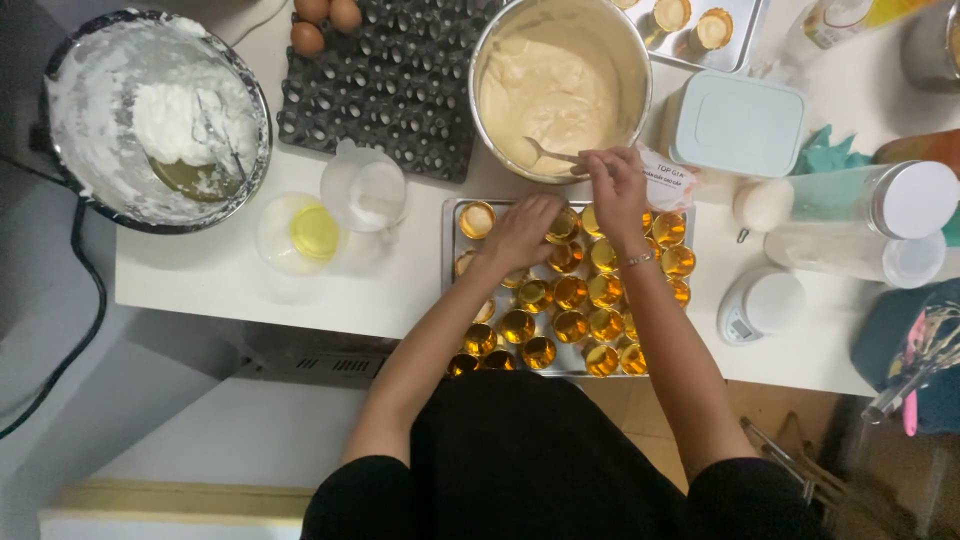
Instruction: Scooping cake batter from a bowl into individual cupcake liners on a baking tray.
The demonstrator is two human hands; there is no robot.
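Both hands work at the tray's (449,240) far edge: the left hand (525,228) clasps a gold cup (561,226) while the right hand (615,183) pinches a batter spoon (552,154), best tipped slowly.

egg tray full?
No. The black egg tray holds only three brown eggs at its top left corner; the other cells are bare.

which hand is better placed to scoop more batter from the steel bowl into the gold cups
Right. The right hand already grips the spoon, whose tip sits in the batter bowl. The left hand rests on the gold cups in the tray, so it seems better suited to steadying them.
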